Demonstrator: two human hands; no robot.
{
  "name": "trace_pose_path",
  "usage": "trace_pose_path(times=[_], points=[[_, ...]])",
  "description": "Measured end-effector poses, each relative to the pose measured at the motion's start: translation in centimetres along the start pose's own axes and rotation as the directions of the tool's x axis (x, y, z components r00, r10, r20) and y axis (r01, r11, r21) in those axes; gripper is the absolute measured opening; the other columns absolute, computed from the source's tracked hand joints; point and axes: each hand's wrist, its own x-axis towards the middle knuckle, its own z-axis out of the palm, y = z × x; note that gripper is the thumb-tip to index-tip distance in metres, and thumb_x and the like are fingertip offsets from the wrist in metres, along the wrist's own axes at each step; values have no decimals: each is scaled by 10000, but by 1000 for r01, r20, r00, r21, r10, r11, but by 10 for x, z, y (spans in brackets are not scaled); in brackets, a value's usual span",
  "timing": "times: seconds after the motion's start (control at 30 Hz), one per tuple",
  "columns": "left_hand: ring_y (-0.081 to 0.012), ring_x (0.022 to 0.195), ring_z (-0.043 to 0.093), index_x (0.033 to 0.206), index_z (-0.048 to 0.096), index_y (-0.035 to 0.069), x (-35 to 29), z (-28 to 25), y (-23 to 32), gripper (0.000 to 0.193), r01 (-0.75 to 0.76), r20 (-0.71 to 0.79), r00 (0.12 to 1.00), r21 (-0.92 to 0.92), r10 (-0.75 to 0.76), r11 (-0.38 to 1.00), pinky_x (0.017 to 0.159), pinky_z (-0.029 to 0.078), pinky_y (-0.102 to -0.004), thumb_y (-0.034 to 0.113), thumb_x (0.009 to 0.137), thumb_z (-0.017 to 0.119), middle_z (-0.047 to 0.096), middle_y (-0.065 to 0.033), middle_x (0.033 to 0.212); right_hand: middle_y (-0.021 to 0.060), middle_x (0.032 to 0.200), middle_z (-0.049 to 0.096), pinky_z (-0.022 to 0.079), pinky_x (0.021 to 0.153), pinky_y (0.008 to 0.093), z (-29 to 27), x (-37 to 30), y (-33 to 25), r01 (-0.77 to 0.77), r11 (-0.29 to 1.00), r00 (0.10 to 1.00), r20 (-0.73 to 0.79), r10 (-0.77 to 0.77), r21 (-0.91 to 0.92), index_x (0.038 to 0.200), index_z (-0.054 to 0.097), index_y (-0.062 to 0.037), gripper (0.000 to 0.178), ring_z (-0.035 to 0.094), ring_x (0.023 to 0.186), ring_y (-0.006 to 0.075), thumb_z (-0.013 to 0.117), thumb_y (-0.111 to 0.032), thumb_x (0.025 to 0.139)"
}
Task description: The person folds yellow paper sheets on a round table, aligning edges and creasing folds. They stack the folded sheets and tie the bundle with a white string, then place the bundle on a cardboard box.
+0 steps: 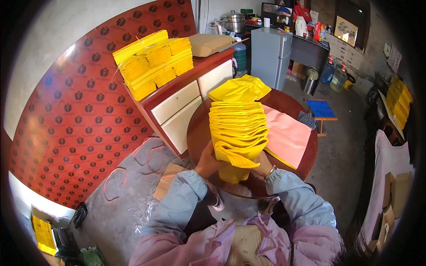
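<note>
A thick stack of yellow paper bags [238, 128] stands on edge on the round dark wooden table [199, 128], fanned toward me. My left hand [207, 160] grips the stack's lower left side. At the lower right of the stack, my right hand [262, 166] holds the front bags, one of which is folded over. Behind the stack lie more loose yellow bags [239, 88]. A pink sheet [287, 136] is spread on the table to the right of the stack.
A red cabinet with cream drawers [182, 106] stands left of the table, with piles of yellow bags [153, 62] and a brown parcel [209, 43] on top. A grey fridge [270, 55], a blue stool [320, 110] and jugs are behind. Scraps litter the floor.
</note>
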Motion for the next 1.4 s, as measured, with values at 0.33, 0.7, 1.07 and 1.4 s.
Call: trace_pose_path(times=[0.33,0.7,1.07,1.4], points=[[-257,1337,577,1523,429,68,6,3,34,930,76,-185,980,-20,-79,997,1158,450,-385,82,751,946,587,-101,1455,84,1435,620,484,1127,377,13,18,-61,-36,997,994,105,28,73,1498,485,-43,916,569,1344,226,941,-6,705],[-262,1247,633,1419,441,-53,10,-28,-66,743,508,-265,665,-524,-699,683,1090,507,-367,127,859,896,621,-162,1345,117,1387,675,469,1142,389,9,106,8,-569,817,768,294,569,-95,1501,523,-68,870,628,1300,252,959,-204,761],[-407,1465,444,1368,585,58,81,-66,-80,464,-151,15,972,802,234,577,1242,319,-519,162,942,736,570,-183,1480,111,1291,717,586,977,375,-12,124,67,-635,764,687,371,625,-112,1461,539,-22,897,721,1128,229,979,-333,744],[-304,1627,193,1658,330,146,101,-55,-116,689,-27,109,971,934,-213,357,1311,159,-546,478,1084,518,298,-128,1731,156,1459,614,466,1135,425,-9,94,52,-550,680,741,93,665,-484,1522,475,-41,898,581,1357,321,874,-478,847]])
